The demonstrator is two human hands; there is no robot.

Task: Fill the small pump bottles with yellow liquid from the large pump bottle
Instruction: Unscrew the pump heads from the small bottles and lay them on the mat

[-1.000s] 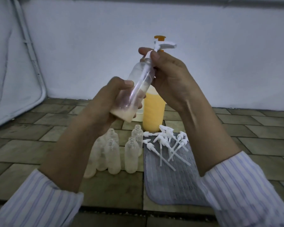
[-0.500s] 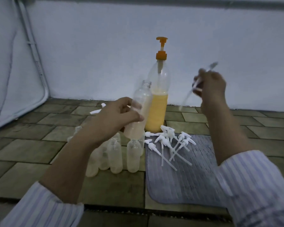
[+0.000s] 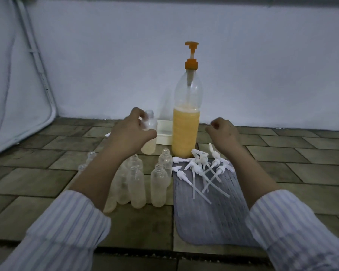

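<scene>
At centre frame our left hand grips an uncapped small pump bottle, fingers curled round it, just left of the large pump bottle half full of yellow liquid. Our right hand hovers with fingers curled, holding nothing we can see, above the loose pump heads on the grey mat.

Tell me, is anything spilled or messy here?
No spill shows. The white pump heads lie in a tangled heap on the grey mat, off their bottles, and the small bottles stand open without tops.
</scene>
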